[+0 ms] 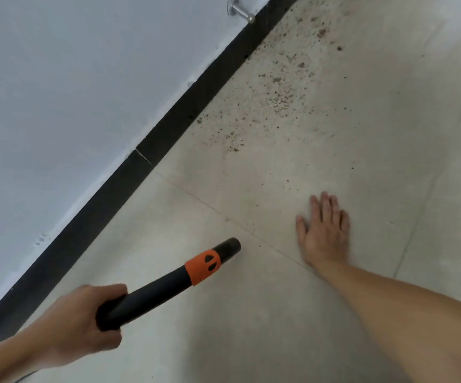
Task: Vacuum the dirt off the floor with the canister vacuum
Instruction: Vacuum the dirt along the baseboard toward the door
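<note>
My left hand (77, 319) grips the black vacuum wand (165, 283) near its rear end. The wand has an orange collar close to its open mouth, which points up and right just above the grey floor tiles (251, 313). Brown dirt specks (279, 92) lie scattered over the floor along the baseboard, well beyond the wand's mouth. My right hand (324, 233) lies flat on the floor, fingers straight and pointing away from me, to the right of the wand's mouth. The canister itself is out of view.
A white wall (72, 92) with a black baseboard (146, 161) runs diagonally on the left. A metal door stopper (241, 11) sticks out of the wall at the top. Tiled floor stretches to the right.
</note>
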A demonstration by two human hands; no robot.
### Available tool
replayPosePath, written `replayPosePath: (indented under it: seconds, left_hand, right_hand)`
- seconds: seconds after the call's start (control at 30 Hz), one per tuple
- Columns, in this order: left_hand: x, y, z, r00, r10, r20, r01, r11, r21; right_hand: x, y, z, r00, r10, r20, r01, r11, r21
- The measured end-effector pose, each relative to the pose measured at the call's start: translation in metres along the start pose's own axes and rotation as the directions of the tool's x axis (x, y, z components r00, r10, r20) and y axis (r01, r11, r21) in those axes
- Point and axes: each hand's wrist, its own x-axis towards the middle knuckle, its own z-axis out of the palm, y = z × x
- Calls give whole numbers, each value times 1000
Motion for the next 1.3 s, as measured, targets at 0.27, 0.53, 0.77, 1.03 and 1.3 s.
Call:
replayPosePath:
  seconds: [0.27, 0.53, 0.77, 1.03, 1.3]
  left_hand:
    - [8, 6, 15, 1000, 15, -11, -13, 987, 162]
    - [46, 71, 22, 983, 185, -11, -183, 978, 102]
    - [82, 84, 6, 985, 169, -39, -168, 986, 18]
    - [120, 121, -18, 967, 240, -81, -238, 971, 30]
    - [142, 141, -36, 965, 239, -110, -234, 971, 57]
  right_hand:
    - [-2, 8, -14, 998, -19, 52, 16, 998, 63]
    - [-4, 8, 0, 999, 29, -32, -27, 998, 60]
    - [-2, 7, 6, 994, 51, -96, -40, 993, 111]
    - [-2, 9, 10, 985, 62, -162, -43, 992, 118]
    - [-1, 8, 10, 978, 70, -195, -51, 993, 103]
